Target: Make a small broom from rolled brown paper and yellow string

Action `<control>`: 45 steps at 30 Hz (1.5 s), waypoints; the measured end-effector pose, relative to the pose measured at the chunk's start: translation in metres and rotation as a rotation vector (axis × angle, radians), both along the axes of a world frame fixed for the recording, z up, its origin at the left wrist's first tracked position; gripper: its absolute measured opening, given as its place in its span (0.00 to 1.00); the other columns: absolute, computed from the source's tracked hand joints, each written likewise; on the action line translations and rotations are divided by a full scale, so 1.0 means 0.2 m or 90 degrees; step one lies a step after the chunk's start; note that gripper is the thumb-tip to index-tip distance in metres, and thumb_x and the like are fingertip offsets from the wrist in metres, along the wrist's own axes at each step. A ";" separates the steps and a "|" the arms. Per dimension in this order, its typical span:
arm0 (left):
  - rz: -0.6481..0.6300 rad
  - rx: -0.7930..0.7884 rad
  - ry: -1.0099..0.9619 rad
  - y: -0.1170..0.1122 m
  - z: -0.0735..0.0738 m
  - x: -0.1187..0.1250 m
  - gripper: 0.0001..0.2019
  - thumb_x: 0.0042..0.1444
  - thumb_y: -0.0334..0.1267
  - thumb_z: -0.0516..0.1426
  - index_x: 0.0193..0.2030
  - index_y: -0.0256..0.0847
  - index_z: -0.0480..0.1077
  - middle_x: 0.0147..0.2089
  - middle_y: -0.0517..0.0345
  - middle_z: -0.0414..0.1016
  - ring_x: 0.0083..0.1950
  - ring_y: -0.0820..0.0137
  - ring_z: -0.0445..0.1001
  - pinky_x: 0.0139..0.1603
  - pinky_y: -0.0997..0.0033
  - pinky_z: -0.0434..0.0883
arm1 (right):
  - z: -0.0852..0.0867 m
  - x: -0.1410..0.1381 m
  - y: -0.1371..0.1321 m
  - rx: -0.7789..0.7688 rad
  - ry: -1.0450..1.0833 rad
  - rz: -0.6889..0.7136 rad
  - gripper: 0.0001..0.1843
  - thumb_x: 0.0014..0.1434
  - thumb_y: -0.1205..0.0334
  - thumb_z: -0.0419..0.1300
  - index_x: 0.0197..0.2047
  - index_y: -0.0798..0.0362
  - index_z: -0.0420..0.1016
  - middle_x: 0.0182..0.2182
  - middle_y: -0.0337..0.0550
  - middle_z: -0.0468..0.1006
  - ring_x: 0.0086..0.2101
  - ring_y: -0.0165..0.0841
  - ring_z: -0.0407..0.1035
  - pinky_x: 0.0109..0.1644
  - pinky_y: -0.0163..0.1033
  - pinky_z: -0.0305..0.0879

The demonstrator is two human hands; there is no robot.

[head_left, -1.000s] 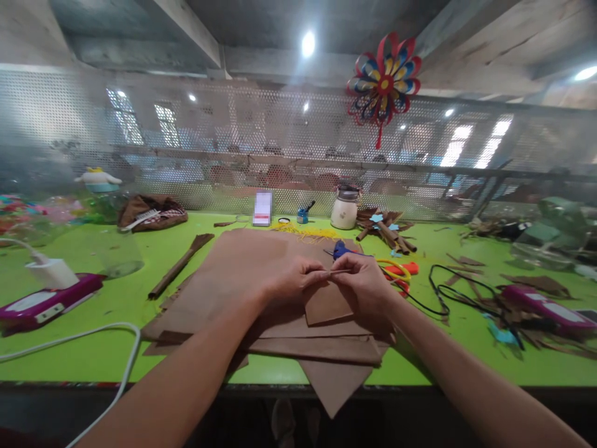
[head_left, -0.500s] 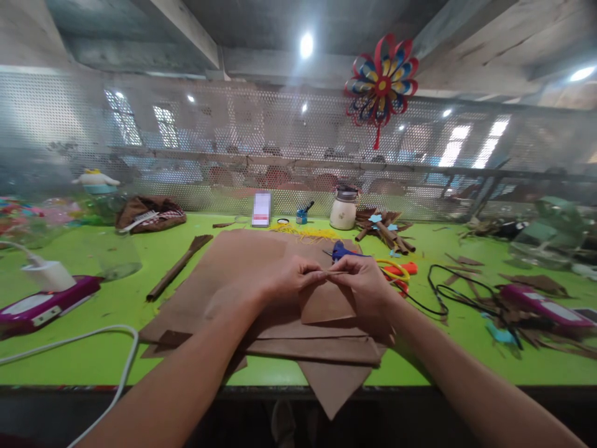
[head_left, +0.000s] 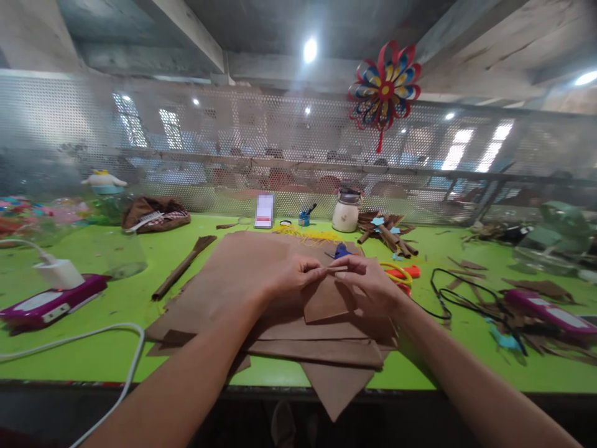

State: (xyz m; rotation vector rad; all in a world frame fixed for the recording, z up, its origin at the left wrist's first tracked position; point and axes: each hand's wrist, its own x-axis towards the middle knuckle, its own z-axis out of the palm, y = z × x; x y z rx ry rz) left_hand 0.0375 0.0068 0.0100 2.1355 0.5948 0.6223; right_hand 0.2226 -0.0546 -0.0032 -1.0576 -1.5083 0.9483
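Between my two hands is a small piece of brown paper (head_left: 328, 303), its top edge rolled or folded over into a narrow strip. My left hand (head_left: 298, 275) pinches that edge at its left end. At the right end, my right hand (head_left: 366, 279) grips the same edge between thumb and fingers. Beneath lie larger stacked sheets of brown paper (head_left: 247, 255), one pointed corner hanging over the table's front edge. Just behind my right hand, a blue-handled tool (head_left: 342, 250) is partly hidden.
A rolled paper stick (head_left: 183, 269) lies to the left. Farther back stand a phone (head_left: 264, 210), a small blue bottle (head_left: 304, 217) and a white jar (head_left: 346, 211). Orange-handled scissors (head_left: 405, 272), a black cable (head_left: 441, 292) and purple power strips (head_left: 545, 309) are around the sides.
My right fingers have shifted slightly along the folded edge and loosened a little from their earlier position. The left hand keeps its pinch. The whole view has moved slightly.
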 end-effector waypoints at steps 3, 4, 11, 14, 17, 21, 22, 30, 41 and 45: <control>-0.002 -0.008 -0.002 0.00 -0.02 0.00 0.17 0.54 0.48 0.50 0.24 0.36 0.65 0.21 0.63 0.59 0.24 0.77 0.55 0.24 0.77 0.53 | -0.01 -0.03 -0.01 0.033 -0.040 -0.022 0.13 0.47 0.56 0.63 0.35 0.55 0.73 0.28 0.40 0.73 0.29 0.30 0.66 0.31 0.34 0.61; -0.002 -0.008 0.001 0.00 -0.02 0.00 0.17 0.54 0.48 0.50 0.24 0.36 0.65 0.22 0.63 0.59 0.25 0.77 0.55 0.24 0.77 0.53 | -0.02 -0.04 0.00 0.051 -0.051 -0.039 0.13 0.47 0.55 0.62 0.33 0.55 0.72 0.27 0.39 0.73 0.28 0.29 0.65 0.31 0.34 0.60; -0.016 -0.028 0.017 0.00 -0.02 0.01 0.16 0.54 0.47 0.49 0.28 0.35 0.66 0.25 0.62 0.63 0.28 0.76 0.59 0.26 0.78 0.56 | -0.07 -0.03 0.03 0.087 -0.072 -0.093 0.13 0.50 0.53 0.60 0.29 0.55 0.71 0.25 0.39 0.72 0.26 0.28 0.63 0.29 0.33 0.59; -0.011 -0.020 0.016 0.00 -0.02 0.01 0.15 0.54 0.46 0.50 0.28 0.35 0.67 0.25 0.62 0.64 0.29 0.76 0.60 0.28 0.78 0.57 | -0.08 -0.03 0.03 0.091 -0.075 -0.099 0.12 0.50 0.53 0.60 0.29 0.55 0.70 0.25 0.39 0.71 0.26 0.28 0.62 0.29 0.33 0.59; -0.020 -0.036 0.007 0.00 -0.02 0.01 0.14 0.54 0.45 0.50 0.28 0.35 0.67 0.25 0.61 0.65 0.28 0.76 0.60 0.28 0.78 0.57 | -0.08 -0.03 0.03 0.088 -0.076 -0.103 0.12 0.51 0.54 0.59 0.29 0.55 0.70 0.24 0.38 0.71 0.25 0.28 0.62 0.29 0.32 0.58; -0.018 -0.058 -0.002 -0.01 -0.02 0.02 0.14 0.54 0.45 0.51 0.27 0.35 0.66 0.25 0.61 0.65 0.29 0.76 0.60 0.28 0.78 0.57 | -0.09 -0.04 0.03 0.076 -0.067 -0.100 0.11 0.51 0.55 0.59 0.29 0.55 0.70 0.23 0.37 0.70 0.24 0.27 0.61 0.28 0.32 0.57; -0.016 -0.062 -0.004 -0.01 -0.03 0.02 0.14 0.54 0.45 0.51 0.27 0.35 0.66 0.25 0.61 0.64 0.29 0.76 0.60 0.28 0.78 0.57 | -0.09 -0.03 0.04 0.073 -0.061 -0.102 0.11 0.51 0.55 0.59 0.29 0.55 0.70 0.23 0.37 0.70 0.24 0.27 0.61 0.28 0.32 0.57; -0.036 -0.203 -0.076 -0.01 -0.06 0.02 0.14 0.53 0.46 0.52 0.29 0.35 0.65 0.26 0.61 0.64 0.27 0.76 0.62 0.27 0.77 0.58 | -0.07 -0.02 0.03 0.060 0.000 -0.135 0.13 0.48 0.53 0.61 0.26 0.56 0.69 0.22 0.37 0.69 0.24 0.26 0.60 0.27 0.33 0.56; -0.039 -0.297 -0.131 0.03 -0.08 0.01 0.15 0.49 0.48 0.56 0.29 0.35 0.65 0.27 0.59 0.67 0.27 0.76 0.64 0.28 0.76 0.60 | -0.02 0.03 0.06 0.079 0.171 -0.181 0.15 0.47 0.50 0.62 0.26 0.55 0.70 0.21 0.38 0.69 0.22 0.26 0.61 0.26 0.33 0.58; -0.039 -0.284 -0.121 0.01 -0.07 0.02 0.15 0.50 0.48 0.56 0.28 0.35 0.64 0.26 0.61 0.66 0.26 0.76 0.63 0.27 0.77 0.59 | -0.04 -0.04 0.04 0.048 0.089 -0.131 0.17 0.47 0.48 0.61 0.31 0.54 0.72 0.25 0.39 0.72 0.26 0.29 0.64 0.30 0.34 0.61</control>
